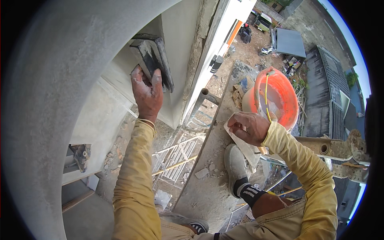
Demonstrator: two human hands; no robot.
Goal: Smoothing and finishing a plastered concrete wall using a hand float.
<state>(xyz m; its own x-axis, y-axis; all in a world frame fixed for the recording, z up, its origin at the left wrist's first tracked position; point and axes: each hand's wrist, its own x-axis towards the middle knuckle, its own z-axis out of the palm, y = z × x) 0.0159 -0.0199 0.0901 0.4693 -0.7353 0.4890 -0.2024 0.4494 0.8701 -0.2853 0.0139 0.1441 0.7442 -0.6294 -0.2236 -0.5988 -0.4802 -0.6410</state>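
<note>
My left hand (148,96) is raised to the grey plastered wall corner. Its thumb and fingers grip a dark plastering float (165,64) smeared with grey mortar, which is tilted close to the wall. My right hand (250,128) is closed, fingers curled, in front of the bucket. A pale flat plate (244,149) juts out below its fingers, with a bit of tan handle under the palm; the grip itself is partly hidden. Just beyond this hand stands an orange bucket (290,96) with a yellow cord at its rim and grey, wet-looking material inside.
I am on a narrow, mortar-crusted plank (208,188) high above the ground. Through the gap on its left, scaffold bars (176,160) show below. A rusty metal beam (320,146) crosses at right. A white straight edge (216,52) runs along the wall corner.
</note>
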